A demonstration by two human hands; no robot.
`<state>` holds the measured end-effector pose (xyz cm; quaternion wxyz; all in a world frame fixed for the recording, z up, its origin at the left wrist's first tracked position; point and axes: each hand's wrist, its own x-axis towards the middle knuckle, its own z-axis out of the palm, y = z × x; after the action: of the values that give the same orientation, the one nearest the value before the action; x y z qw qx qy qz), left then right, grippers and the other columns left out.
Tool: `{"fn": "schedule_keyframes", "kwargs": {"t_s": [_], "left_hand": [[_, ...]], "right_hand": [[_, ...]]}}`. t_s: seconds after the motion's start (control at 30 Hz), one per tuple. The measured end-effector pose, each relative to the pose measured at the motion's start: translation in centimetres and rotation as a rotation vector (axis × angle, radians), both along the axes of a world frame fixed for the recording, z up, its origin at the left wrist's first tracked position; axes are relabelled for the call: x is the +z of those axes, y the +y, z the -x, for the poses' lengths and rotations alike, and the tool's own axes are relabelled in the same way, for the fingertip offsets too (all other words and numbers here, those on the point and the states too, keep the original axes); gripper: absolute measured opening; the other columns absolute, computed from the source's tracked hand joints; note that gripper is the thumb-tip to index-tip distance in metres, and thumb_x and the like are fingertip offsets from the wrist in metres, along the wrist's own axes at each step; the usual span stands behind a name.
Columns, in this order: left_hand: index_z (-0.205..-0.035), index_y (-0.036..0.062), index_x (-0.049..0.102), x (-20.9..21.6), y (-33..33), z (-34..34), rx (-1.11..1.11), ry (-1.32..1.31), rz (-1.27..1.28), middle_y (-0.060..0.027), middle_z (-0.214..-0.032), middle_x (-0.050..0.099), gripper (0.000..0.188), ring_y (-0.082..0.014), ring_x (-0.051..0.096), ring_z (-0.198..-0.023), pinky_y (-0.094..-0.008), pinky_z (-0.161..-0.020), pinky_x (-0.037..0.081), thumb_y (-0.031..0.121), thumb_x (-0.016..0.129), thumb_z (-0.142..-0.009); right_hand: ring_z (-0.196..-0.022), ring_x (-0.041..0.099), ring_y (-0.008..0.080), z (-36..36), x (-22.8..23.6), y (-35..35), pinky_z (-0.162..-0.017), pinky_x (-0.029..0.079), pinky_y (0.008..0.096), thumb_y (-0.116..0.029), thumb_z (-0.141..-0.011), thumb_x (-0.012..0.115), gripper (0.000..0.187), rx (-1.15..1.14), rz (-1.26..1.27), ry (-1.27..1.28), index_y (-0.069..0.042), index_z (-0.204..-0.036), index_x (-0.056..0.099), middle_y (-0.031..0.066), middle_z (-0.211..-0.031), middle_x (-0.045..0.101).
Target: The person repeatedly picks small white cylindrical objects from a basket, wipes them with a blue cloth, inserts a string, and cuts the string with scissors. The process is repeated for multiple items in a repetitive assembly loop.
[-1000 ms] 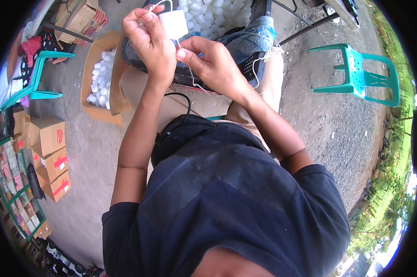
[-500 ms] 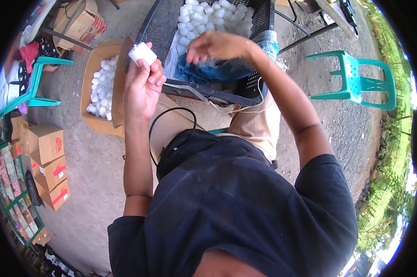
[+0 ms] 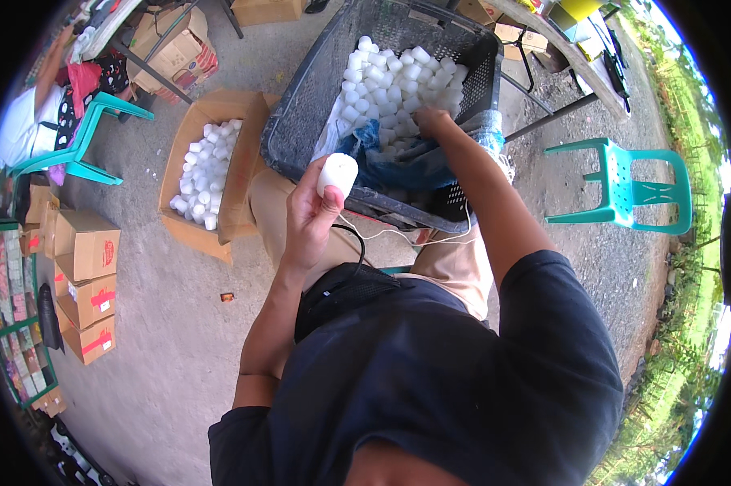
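Note:
My left hand (image 3: 307,225) is closed around a short white candle (image 3: 338,175), holding it up near the front left of a black plastic crate (image 3: 301,105). The thumb presses on its lower side. Inside the crate, my right hand (image 3: 433,123) reaches onto a heap of similar white candles (image 3: 398,81); its fingertips are hidden, so their grip cannot be made out. Blue plastic sacking (image 3: 410,172) lies bunched in the near part of the crate, below my right wrist. White string (image 3: 390,232) hangs along the near side.
Left of the crate stands an open cardboard box (image 3: 186,154) holding many white candles (image 3: 208,174). A green plastic chair (image 3: 624,186) is on the right. Stacked cartons (image 3: 86,283) stand at the left, near another person (image 3: 38,121) beside a green chair (image 3: 94,134).
My right hand has moved from above the sacking into the candle heap. The left hand, still holding the candle, appears lower and further right. The view has shifted, showing more of the crate.

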<state>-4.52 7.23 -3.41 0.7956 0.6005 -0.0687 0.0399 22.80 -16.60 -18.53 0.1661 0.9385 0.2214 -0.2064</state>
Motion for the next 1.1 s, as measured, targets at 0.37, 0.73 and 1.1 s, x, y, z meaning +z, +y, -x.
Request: {"fn": "schedule_keyframes", "kwargs": {"t_s": [0.37, 0.73, 1.1], "left_hand": [[-0.126, -0.0007, 0.050, 0.9, -2.5, -1.6, -0.073, 0.173, 0.012, 0.0031, -0.078, 0.046, 0.043, -0.0031, 0.034, -0.062, -0.0195, -0.054, 0.029, 0.033, 0.054, -0.099], [-0.125, -0.0026, 0.052, 2.0, -3.9, -1.3, -0.370, 0.205, 0.022, 0.0048, -0.071, 0.043, 0.051, -0.0031, 0.031, -0.058, -0.0212, -0.053, 0.026, 0.039, 0.058, -0.095], [-0.123, -0.0029, 0.053, 1.9, -3.5, -0.8, -0.380, 0.202, 0.045, 0.0024, -0.079, 0.050, 0.048, -0.0032, 0.035, -0.058, -0.0202, -0.051, 0.029, 0.035, 0.061, -0.095]], "right_hand": [[-0.092, 0.066, 0.0195, 14.9, 22.6, 0.0, -0.084, 0.054, 0.0295, -0.007, -0.087, 0.069, 0.065, -0.357, -2.311, 0.709, -0.004, -0.143, 0.036, 0.0140, -0.107, 0.066], [-0.096, 0.067, 0.0220, 23.6, 22.0, -0.2, -0.088, 0.053, 0.0349, -0.009, -0.085, 0.072, 0.062, -0.223, -2.152, 0.325, -0.004, -0.136, 0.037, 0.0137, -0.101, 0.066], [-0.095, 0.067, 0.0233, 23.5, 23.8, -1.4, -0.087, 0.053, 0.0354, -0.016, -0.088, 0.071, 0.061, -0.175, -2.349, 0.253, -0.002, -0.136, 0.036, 0.0138, -0.104, 0.065]]}}
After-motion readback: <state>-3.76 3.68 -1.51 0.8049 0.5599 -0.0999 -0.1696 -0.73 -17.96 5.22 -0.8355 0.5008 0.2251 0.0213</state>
